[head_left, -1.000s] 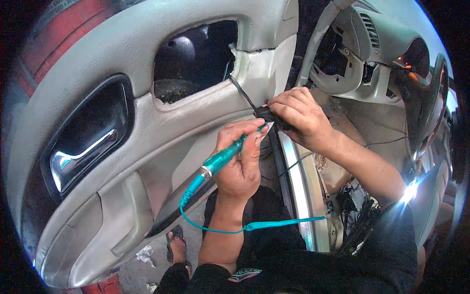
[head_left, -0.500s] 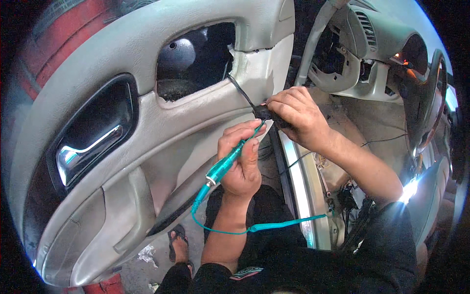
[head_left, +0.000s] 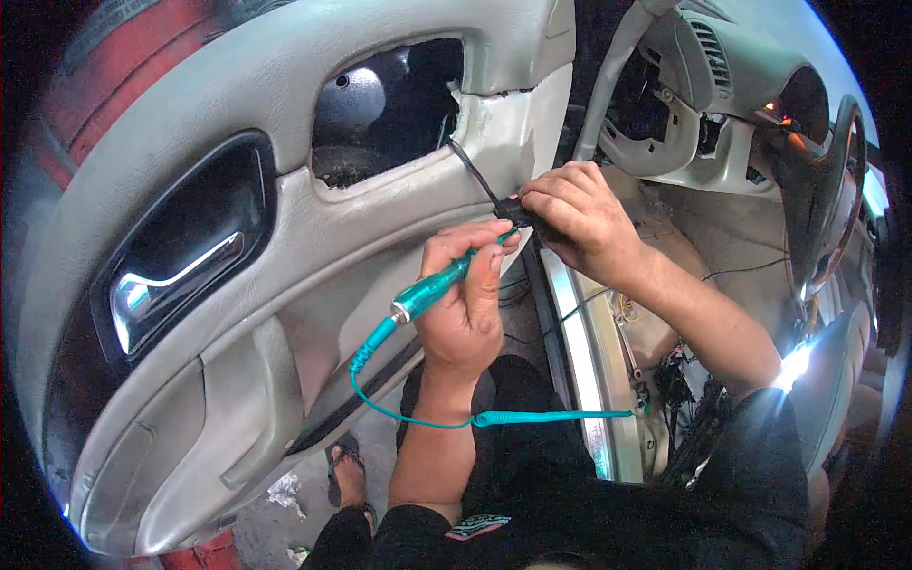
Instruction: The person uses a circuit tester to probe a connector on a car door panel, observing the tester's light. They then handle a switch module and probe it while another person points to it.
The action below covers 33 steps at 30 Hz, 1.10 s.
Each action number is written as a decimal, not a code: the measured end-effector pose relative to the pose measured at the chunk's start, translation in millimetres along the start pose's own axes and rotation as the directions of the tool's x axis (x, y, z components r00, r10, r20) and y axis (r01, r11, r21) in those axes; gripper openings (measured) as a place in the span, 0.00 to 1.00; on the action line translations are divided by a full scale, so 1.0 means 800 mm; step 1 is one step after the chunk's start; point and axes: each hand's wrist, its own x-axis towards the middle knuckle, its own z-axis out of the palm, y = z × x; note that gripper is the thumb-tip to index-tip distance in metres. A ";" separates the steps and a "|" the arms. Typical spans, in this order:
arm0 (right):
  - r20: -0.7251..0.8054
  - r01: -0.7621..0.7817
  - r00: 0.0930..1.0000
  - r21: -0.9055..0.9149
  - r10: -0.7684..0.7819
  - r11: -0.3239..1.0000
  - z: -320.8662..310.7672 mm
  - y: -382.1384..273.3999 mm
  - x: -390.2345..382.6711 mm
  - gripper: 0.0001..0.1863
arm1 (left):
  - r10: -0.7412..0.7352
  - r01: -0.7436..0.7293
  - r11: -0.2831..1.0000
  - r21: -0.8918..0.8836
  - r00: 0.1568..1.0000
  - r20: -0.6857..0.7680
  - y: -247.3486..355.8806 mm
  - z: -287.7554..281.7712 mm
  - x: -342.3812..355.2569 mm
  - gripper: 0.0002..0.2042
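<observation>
As left fingers (head_left: 459,241) pinch a translucent teal probe (head_left: 435,289), silver-collared, teal-corded, right fingers (head_left: 564,198) curl round a black block (head_left: 514,213).

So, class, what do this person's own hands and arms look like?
The left hand and right hand are ungloved. The forearms are bare up to the short sleeves of a black T-shirt, which bears a small pale-and-pink print.
</observation>
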 end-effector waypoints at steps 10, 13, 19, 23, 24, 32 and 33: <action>-0.007 -0.027 1.000 0.014 0.027 1.000 -0.003 -0.005 0.002 0.24 | -0.003 -0.001 0.998 -0.070 0.999 -0.055 -0.002 0.003 -0.005 0.06; -0.009 -0.029 1.000 0.020 0.029 0.999 -0.003 -0.003 0.000 0.24 | -0.013 0.009 0.997 -0.078 0.998 -0.056 -0.002 0.005 -0.005 0.06; 0.046 -0.022 0.999 0.055 0.019 0.998 -0.004 0.000 -0.001 0.28 | 0.014 -0.015 1.000 -0.026 0.999 -0.046 -0.001 0.002 -0.005 0.07; 0.090 -0.066 0.994 0.104 0.056 0.992 -0.004 0.001 -0.011 0.31 | -0.021 0.017 0.998 -0.057 0.998 -0.056 0.000 0.004 -0.006 0.07; 0.097 -0.103 0.991 0.146 0.090 0.984 -0.002 -0.001 -0.012 0.31 | -0.036 0.032 0.997 -0.068 0.997 -0.061 0.001 0.003 -0.007 0.07; 0.210 -0.512 0.856 0.461 0.472 0.725 0.011 -0.013 -0.031 0.31 | -0.126 0.082 0.916 -0.392 0.988 -0.088 -0.001 -0.009 -0.008 0.08; 0.218 -0.526 0.845 0.503 0.489 0.686 0.010 -0.018 -0.030 0.30 | -0.137 0.084 0.886 -0.455 0.987 -0.085 -0.001 -0.017 -0.008 0.07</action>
